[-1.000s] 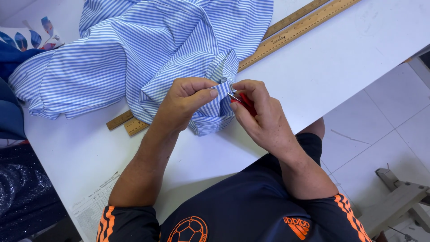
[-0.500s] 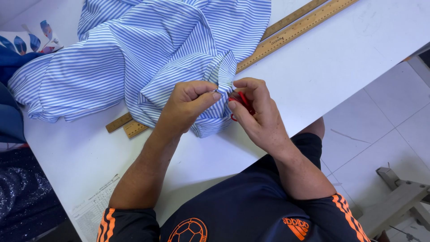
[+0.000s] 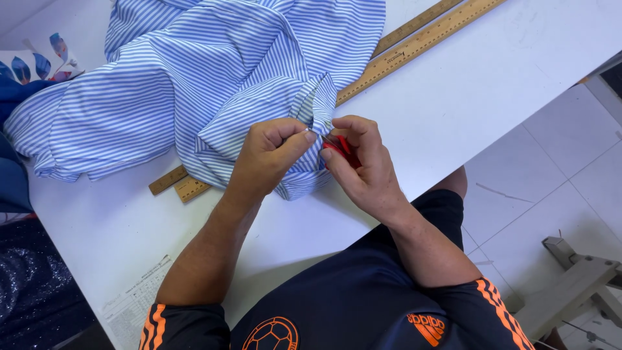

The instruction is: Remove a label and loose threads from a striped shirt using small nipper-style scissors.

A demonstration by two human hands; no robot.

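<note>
A blue and white striped shirt (image 3: 214, 84) lies bunched on the white table (image 3: 505, 71). My left hand (image 3: 269, 155) pinches a fold of the shirt's edge between thumb and forefinger. Right beside it, my right hand (image 3: 363, 165) grips a small red tool (image 3: 340, 148), its tip at the pinched fabric. Most of the tool is hidden by my fingers.
Two long wooden rulers (image 3: 414, 39) run diagonally under the shirt toward the table's far right. A printed paper sheet (image 3: 133, 304) lies at the near left table edge. Dark blue and patterned cloth (image 3: 26, 78) sits at the left. Tiled floor and a grey stand (image 3: 583, 272) are at the right.
Both hands stay together on the shirt's edge; they have shifted only slightly, with the fabric fold nudged a little.
</note>
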